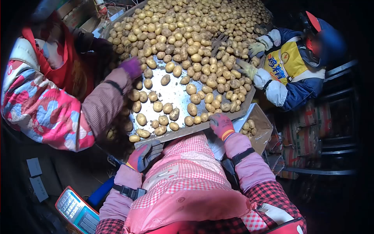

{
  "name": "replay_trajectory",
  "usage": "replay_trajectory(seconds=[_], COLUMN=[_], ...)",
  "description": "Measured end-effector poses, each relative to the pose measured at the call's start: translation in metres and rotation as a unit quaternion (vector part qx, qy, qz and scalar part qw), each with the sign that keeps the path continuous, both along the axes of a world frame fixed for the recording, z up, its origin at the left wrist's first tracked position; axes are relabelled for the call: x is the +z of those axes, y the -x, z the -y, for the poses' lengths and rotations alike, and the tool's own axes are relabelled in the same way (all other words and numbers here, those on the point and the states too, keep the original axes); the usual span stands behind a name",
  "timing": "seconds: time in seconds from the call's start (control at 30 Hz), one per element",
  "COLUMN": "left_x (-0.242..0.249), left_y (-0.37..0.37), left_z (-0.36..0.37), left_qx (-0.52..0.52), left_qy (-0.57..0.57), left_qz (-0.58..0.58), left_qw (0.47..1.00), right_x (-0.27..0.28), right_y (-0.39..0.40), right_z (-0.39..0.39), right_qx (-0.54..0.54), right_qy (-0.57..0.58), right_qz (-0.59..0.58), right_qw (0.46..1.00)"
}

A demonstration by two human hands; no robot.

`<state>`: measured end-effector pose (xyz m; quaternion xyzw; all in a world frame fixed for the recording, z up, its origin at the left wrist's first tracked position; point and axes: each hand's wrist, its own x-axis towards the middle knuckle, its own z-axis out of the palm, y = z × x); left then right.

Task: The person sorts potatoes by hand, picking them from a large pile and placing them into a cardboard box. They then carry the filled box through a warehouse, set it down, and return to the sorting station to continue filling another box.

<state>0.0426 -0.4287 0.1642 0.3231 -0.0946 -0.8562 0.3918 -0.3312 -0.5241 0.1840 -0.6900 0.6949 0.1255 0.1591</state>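
My left hand (146, 156), in a grey and pink glove, hovers by my apron just below the near rim of the sorting table (177, 93). Its fingers are loosely curled and apart, with nothing visible in them. In a matching glove, my right hand (221, 124) rests at the table's near edge to the right, fingers extended over the rim beside a few potatoes (196, 120). No potato shows in its grasp. Yellow potatoes (175, 35) are heaped at the far side, with looser ones scattered over the shiny metal nearer me.
A co-worker's purple glove (131, 67) reaches in from the left. Another person's pale gloves (247, 69) touch potatoes on the right. Below the right corner stands a lined box (263, 130) holding potatoes. A digital scale (78, 210) lies lower left; stacked cartons (307, 136) stand right.
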Motion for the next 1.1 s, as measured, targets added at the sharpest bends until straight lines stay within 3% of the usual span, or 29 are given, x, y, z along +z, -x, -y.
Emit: replay_trajectory(seconds=[0.07,0.1,0.17,0.2,0.3,0.37,0.43,0.5,0.53,0.63,0.7,0.77,0.8,0.87,0.97,1.0,1.03,1.07,1.1], left_x=[-0.003,-0.004,-0.009,-0.02,-0.002,-0.008,-0.024,-0.019,-0.019,-0.019,-0.016,-0.016,-0.013,-0.006,-0.012,-0.021,-0.024,-0.026,-0.028], left_y=[0.002,0.002,0.0,0.0,0.009,0.01,0.008,0.013,0.013,0.01,0.01,0.011,0.011,0.013,0.009,0.007,0.005,0.002,-0.001], left_z=[0.007,0.011,0.019,0.022,0.029,0.034,0.032,0.039,0.041,0.044,0.045,0.048,0.05,0.051,0.049,0.047,0.045,0.042,0.041], left_qx=[-0.003,-0.014,-0.036,-0.05,-0.044,-0.05,-0.026,-0.028,-0.024,-0.013,-0.038,-0.031,-0.026,-0.026,-0.028,-0.026,-0.025,-0.024,-0.025], left_qy=[-0.014,-0.006,0.014,0.019,-0.03,-0.062,-0.091,-0.093,-0.111,-0.147,-0.165,-0.181,-0.192,-0.204,-0.211,-0.196,-0.181,-0.182,-0.182], left_qz=[-0.004,0.008,0.037,0.016,0.045,0.051,0.003,0.01,0.013,0.017,0.08,0.069,0.057,0.073,0.06,0.041,0.02,0.018,0.006], left_qw=[1.0,1.0,0.999,0.998,0.998,0.996,0.995,0.995,0.993,0.989,0.982,0.981,0.979,0.976,0.975,0.979,0.983,0.983,0.983], right_x=[0.007,0.009,0.008,0.01,-0.013,0.003,-0.029,-0.027,-0.031,-0.019,-0.034,-0.02,-0.018,-0.018,-0.031,-0.041,-0.025,-0.006,0.02], right_y=[0.024,0.026,0.029,0.024,-0.018,-0.061,-0.1,-0.119,-0.122,-0.104,-0.082,-0.078,-0.084,-0.1,-0.106,-0.093,-0.088,-0.078,-0.058], right_z=[0.025,0.031,0.044,0.047,0.031,0.036,0.019,0.032,0.035,0.066,0.108,0.133,0.141,0.155,0.184,0.186,0.183,0.177,0.166], right_qx=[0.007,0.01,-0.091,-0.064,-0.028,0.04,0.111,0.115,0.148,0.237,0.175,0.15,0.153,0.09,0.086,0.115,0.046,-0.027,-0.146], right_qy=[0.053,0.053,0.087,-0.015,0.054,0.0,0.033,0.046,0.106,0.146,0.224,0.249,0.244,0.066,0.02,0.059,0.01,-0.04,-0.096], right_qz=[0.118,0.118,-0.082,-0.096,-0.133,-0.071,0.046,0.19,0.226,0.265,0.235,0.112,0.119,0.065,0.098,0.25,0.443,0.613,0.683], right_qw=[0.992,0.992,0.989,0.993,0.989,0.997,0.992,0.974,0.957,0.923,0.929,0.95,0.95,0.992,0.991,0.96,0.895,0.789,0.709])
